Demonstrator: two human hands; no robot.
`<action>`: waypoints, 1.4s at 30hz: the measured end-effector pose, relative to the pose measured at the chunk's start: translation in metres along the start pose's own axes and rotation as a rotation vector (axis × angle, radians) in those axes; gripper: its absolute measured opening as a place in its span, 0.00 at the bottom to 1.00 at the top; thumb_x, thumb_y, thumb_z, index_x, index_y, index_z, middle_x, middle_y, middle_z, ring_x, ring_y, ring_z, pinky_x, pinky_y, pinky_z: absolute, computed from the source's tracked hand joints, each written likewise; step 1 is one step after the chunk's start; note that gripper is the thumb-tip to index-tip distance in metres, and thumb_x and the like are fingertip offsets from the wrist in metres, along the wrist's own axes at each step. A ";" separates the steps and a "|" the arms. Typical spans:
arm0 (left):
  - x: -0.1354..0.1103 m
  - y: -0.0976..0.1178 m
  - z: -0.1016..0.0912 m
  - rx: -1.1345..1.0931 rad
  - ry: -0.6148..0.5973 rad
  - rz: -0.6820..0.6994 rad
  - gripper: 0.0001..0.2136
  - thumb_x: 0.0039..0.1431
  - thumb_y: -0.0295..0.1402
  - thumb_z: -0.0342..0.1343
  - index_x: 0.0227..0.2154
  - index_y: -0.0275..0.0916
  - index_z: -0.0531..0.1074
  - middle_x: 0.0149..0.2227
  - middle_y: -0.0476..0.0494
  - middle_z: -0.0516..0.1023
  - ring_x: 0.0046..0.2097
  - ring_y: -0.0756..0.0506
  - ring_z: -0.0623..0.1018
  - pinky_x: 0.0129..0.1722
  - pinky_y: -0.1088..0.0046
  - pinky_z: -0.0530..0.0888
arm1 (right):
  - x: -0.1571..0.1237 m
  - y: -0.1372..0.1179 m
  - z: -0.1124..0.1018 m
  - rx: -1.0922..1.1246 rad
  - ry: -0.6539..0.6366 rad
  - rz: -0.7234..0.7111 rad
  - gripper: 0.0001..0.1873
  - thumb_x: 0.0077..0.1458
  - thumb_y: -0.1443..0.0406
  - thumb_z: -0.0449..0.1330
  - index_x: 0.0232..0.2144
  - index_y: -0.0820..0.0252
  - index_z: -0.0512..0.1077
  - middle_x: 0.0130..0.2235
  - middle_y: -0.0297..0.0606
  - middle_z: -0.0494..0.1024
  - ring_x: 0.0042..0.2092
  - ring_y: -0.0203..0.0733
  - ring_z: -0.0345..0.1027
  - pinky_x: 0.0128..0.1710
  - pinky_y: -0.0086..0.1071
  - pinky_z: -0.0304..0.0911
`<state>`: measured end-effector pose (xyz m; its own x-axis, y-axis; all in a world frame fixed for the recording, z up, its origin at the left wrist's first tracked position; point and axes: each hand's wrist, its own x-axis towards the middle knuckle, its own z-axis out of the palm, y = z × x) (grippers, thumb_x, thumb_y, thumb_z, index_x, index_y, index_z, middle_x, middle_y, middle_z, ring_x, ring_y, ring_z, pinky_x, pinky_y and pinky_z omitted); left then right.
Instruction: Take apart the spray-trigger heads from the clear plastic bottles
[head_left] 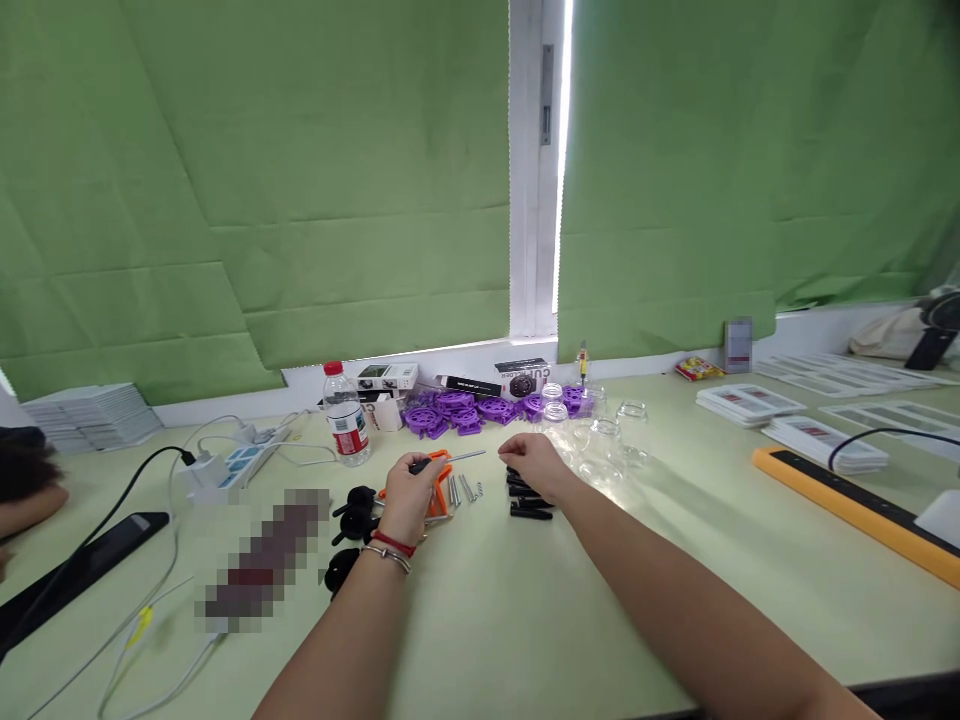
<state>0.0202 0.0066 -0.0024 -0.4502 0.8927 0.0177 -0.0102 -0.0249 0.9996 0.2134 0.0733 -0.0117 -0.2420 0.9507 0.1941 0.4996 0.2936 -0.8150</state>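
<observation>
Screwdriver: black handle, thin silver shaft pointing right, held just above the desk at its middle, level with the surface.

Left hand: forearm comes up from the lower edge, wrist straight, back of hand toward the camera. Fingers wrapped closed round the screwdriver handle. Red cord and metal bangle at the wrist.

Orange part: a bent plastic frame, directly under and against the left hand; whether it is gripped or only touched cannot be told.

Right hand: arm stretches in from the lower right, palm down, fingers curled downward over the black sticks. Whether they grip one cannot be told.

Metal pins: a few, lying loose between the two hands.

Black round parts: a cluster left of the left wrist.

Glass jars: several, clear, just beyond the right hand.

Purple parts: a heap farther back, near the wall.

Water bottle: upright, red cap, left of the heap.

Power strip: far left, with cables.
</observation>
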 end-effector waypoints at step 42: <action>-0.017 -0.008 0.017 0.039 -0.252 -0.023 0.11 0.44 0.37 0.61 0.26 0.37 0.67 0.15 0.56 0.63 0.15 0.54 0.62 0.13 0.79 0.58 | -0.031 0.015 0.000 0.592 0.026 0.129 0.10 0.40 0.61 0.63 0.25 0.63 0.72 0.25 0.33 0.72 0.29 0.35 0.61 0.33 0.32 0.57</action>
<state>0.0435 -0.0009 -0.0105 -0.2135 0.9769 -0.0052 0.0193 0.0096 0.9998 0.2280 0.0485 -0.0297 -0.1863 0.9792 0.0802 -0.0253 0.0768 -0.9967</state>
